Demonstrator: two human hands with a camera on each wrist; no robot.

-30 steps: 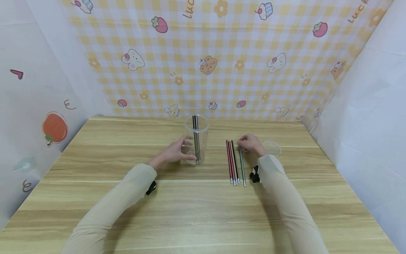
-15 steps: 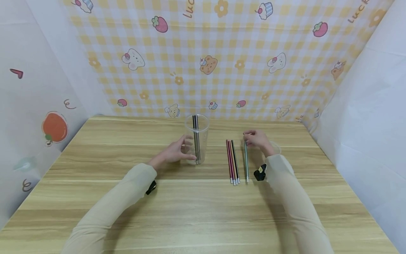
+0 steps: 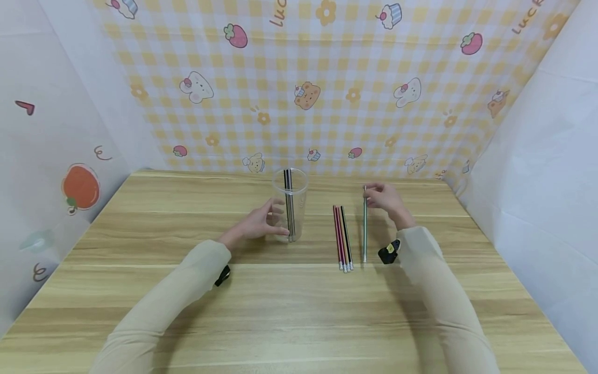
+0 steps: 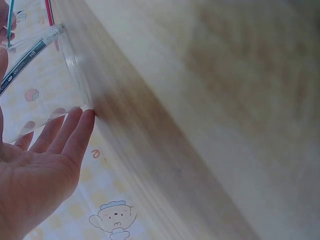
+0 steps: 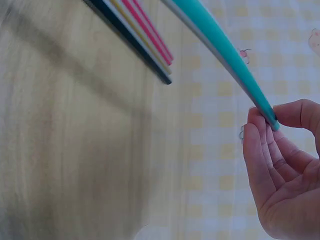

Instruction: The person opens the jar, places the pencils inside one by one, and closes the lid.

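A tall clear plastic cup (image 3: 303,208) stands near the back of the table with several dark pencils (image 3: 290,218) in it. My left hand (image 3: 257,222) holds it low on its left side, fingers behind and thumb in front. In the left wrist view, those fingers (image 4: 75,135) lie along its wall. To the right, my right hand (image 3: 385,198) pinches a green pencil (image 3: 365,228) by its far end between thumb and fingertips. The pencil's eraser end points toward me. In the right wrist view, the green pencil (image 5: 230,50) slants up away from the hand.
Between the cup and the green pencil lies a row of pencils: red ones (image 3: 338,239), a yellow one and a black one (image 3: 347,239). A patterned cloth (image 3: 327,104) hangs behind the wooden table (image 3: 280,322). White walls (image 3: 537,156) stand at both sides.
My right hand has moved right and back with the green pencil, away from the row, and the pencil has turned straighter. The left hand and the cup have stayed in place.
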